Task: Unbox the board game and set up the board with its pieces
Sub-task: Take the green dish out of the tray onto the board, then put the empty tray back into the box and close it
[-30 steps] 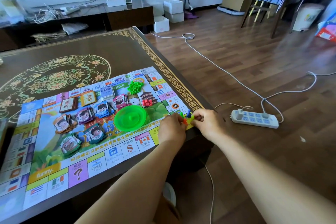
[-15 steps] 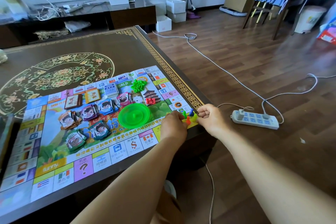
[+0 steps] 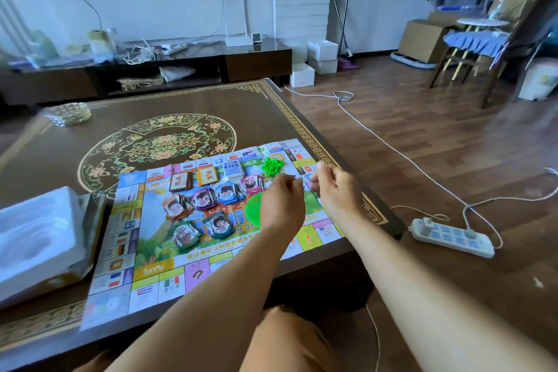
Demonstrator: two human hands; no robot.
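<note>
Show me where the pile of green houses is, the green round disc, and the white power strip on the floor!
green houses [image 3: 273, 165], head view, middle of the pile.
green round disc [image 3: 253, 208], head view, left part showing beside the hand.
white power strip [image 3: 451, 237], head view, middle of its top.

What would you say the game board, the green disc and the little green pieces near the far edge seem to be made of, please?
Game board: looks like thin printed paper or film, glossy; it lies flat with faint fold creases.
Green disc: seems translucent plastic, bright and smooth; partly hidden by the left hand.
Green pieces: likely moulded plastic, same bright uniform colour.
</note>
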